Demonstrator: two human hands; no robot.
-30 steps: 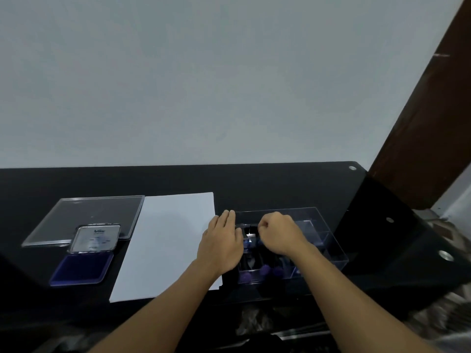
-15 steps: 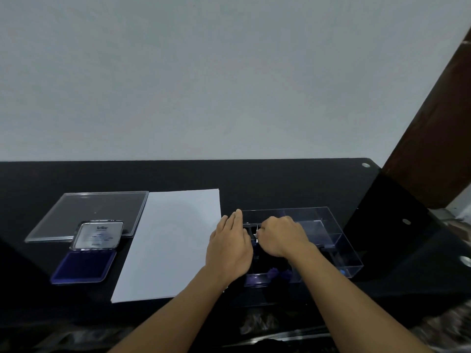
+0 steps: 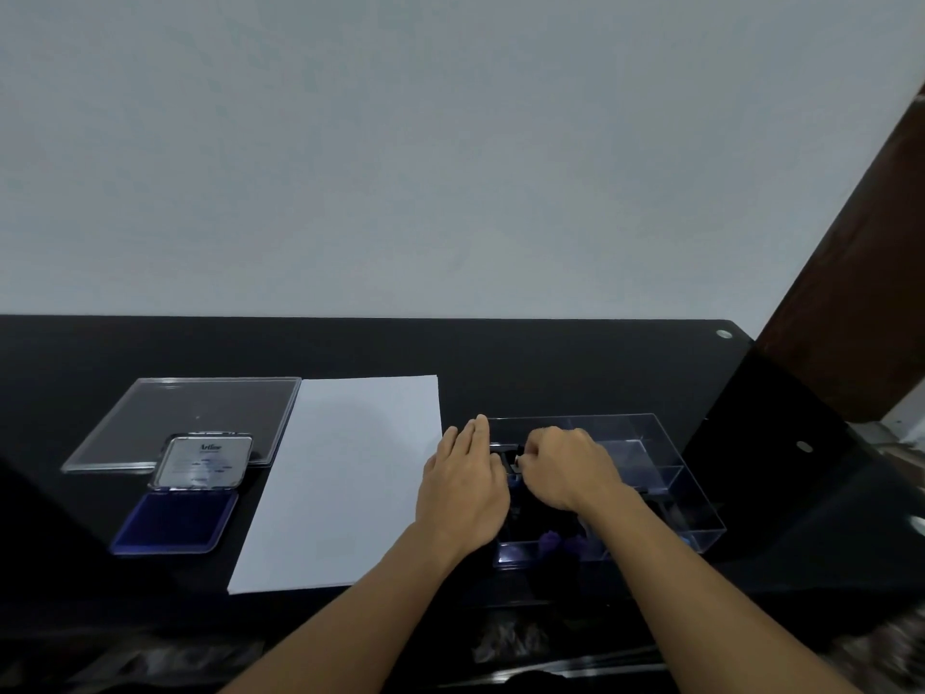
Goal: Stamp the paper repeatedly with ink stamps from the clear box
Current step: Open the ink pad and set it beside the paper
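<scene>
On the black surface, at your far left, a clear lid lies flat, with the open blue ink pad overlapping its near edge. The white paper lies just right of them. Your left hand rests flat between the paper and the clear box, grip wide, holding nothing. Your right hand curls inside the box at a small dark stamp; you cannot tell whether that grip holds it.

The right grip curls down into the clear box, its fingertips hidden; the small dark thing beside them is too small to tell. Purple shapes at its near wall are blurred
</scene>
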